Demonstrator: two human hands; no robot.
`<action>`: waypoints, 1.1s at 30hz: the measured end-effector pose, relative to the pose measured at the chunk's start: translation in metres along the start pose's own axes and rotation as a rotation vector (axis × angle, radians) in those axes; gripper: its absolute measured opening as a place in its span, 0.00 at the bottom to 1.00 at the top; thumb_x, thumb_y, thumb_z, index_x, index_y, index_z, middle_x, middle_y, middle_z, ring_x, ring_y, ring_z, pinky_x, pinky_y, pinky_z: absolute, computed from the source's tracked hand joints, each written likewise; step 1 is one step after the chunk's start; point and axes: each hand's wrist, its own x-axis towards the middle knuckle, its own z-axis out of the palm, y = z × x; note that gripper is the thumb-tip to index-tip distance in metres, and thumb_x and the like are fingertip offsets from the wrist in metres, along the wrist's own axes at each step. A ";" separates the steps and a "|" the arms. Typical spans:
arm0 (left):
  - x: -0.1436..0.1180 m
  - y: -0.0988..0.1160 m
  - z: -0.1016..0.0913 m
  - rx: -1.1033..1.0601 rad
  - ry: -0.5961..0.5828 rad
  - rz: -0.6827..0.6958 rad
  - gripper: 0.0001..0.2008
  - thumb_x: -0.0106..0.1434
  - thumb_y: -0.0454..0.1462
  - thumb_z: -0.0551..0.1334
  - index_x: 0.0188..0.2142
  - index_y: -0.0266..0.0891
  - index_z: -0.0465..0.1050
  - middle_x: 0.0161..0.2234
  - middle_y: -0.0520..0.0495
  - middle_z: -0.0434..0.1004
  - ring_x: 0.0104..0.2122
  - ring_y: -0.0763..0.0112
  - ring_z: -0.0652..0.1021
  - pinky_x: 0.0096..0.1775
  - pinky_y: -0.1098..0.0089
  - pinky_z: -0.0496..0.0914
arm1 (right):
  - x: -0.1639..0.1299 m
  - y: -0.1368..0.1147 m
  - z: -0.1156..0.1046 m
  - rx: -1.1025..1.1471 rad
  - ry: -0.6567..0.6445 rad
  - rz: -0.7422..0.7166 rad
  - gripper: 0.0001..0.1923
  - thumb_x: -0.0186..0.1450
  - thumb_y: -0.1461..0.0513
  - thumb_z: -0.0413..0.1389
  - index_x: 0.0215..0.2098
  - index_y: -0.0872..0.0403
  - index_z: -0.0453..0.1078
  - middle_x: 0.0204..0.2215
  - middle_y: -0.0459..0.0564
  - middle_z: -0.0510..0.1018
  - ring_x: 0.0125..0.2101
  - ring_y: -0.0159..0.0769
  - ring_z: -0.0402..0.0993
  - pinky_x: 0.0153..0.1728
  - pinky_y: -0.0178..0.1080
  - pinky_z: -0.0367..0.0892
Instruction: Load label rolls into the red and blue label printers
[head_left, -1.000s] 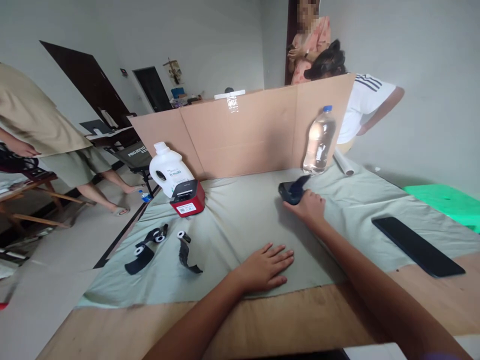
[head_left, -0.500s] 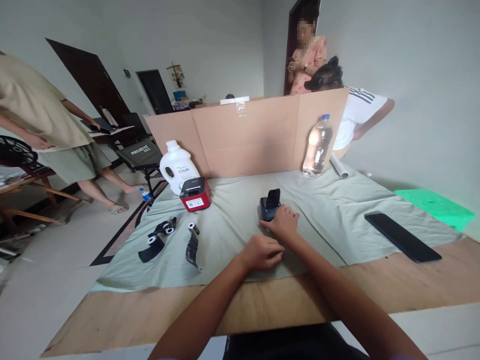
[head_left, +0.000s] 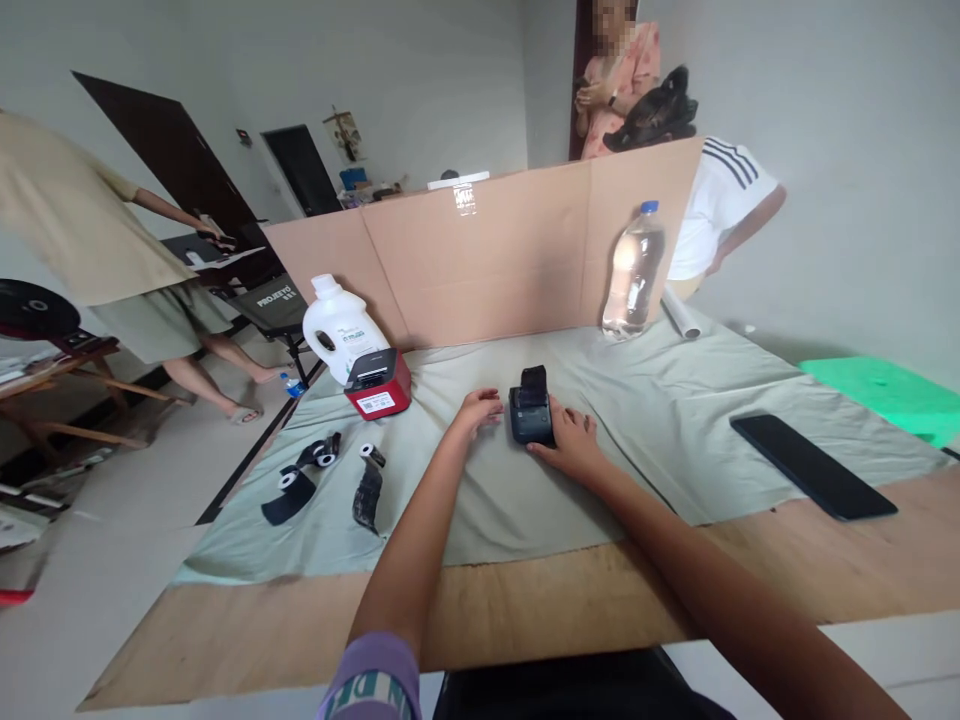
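A small black portable label printer (head_left: 530, 424) stands on the cloth at the middle of the table, with a black strip (head_left: 534, 385) rising from its top. My right hand (head_left: 573, 440) grips its right side, thumb at the front corner and the other fingers along the side and partly hidden. To the left of the printer, my left hand (head_left: 480, 410) is open, fingers stretched towards it without touching. Farther left lie a black-and-white roll with a crumpled black tail (head_left: 367, 495) and several small rolls with black strips (head_left: 291, 497).
A red-and-black box-shaped device (head_left: 381, 385) stands before a white jug (head_left: 345, 325). Behind are a cardboard panel (head_left: 480, 265) and a water bottle (head_left: 636, 270). A black phone-like slab (head_left: 810, 465) lies right, near a green stool (head_left: 885, 390). Other people stand around.
My left hand has moved forward from near the table's front edge to the printer's left side, and its fingers have opened. My right hand stays at the printer. The view has shifted slightly.
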 end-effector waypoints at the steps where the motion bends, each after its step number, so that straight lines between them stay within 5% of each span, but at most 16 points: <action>1: 0.004 0.000 0.003 -0.002 -0.006 -0.013 0.20 0.53 0.28 0.68 0.47 0.35 0.72 0.48 0.37 0.79 0.33 0.72 0.81 0.31 0.75 0.72 | 0.000 0.002 0.000 0.000 -0.010 -0.010 0.51 0.64 0.46 0.55 0.74 0.56 0.37 0.67 0.66 0.61 0.64 0.62 0.55 0.61 0.63 0.45; 7: 0.011 -0.004 0.010 0.010 -0.031 -0.072 0.16 0.55 0.32 0.70 0.44 0.36 0.73 0.43 0.38 0.82 0.35 0.70 0.81 0.32 0.76 0.71 | 0.001 0.009 -0.005 -0.010 -0.078 -0.035 0.47 0.67 0.49 0.53 0.75 0.53 0.36 0.63 0.63 0.68 0.65 0.59 0.55 0.63 0.68 0.35; 15: 0.011 -0.006 0.008 0.132 0.000 -0.116 0.20 0.54 0.38 0.73 0.46 0.38 0.75 0.37 0.41 0.84 0.37 0.65 0.82 0.29 0.76 0.68 | 0.004 0.010 -0.004 -0.016 -0.112 -0.021 0.46 0.68 0.49 0.51 0.75 0.54 0.33 0.65 0.64 0.66 0.66 0.59 0.54 0.64 0.67 0.35; 33: 0.022 -0.008 0.012 0.168 0.035 -0.128 0.21 0.53 0.34 0.72 0.47 0.35 0.73 0.31 0.45 0.81 0.23 0.74 0.78 0.20 0.79 0.51 | 0.004 0.008 -0.003 -0.021 -0.132 -0.008 0.46 0.70 0.49 0.49 0.75 0.58 0.29 0.62 0.68 0.69 0.66 0.59 0.54 0.63 0.67 0.36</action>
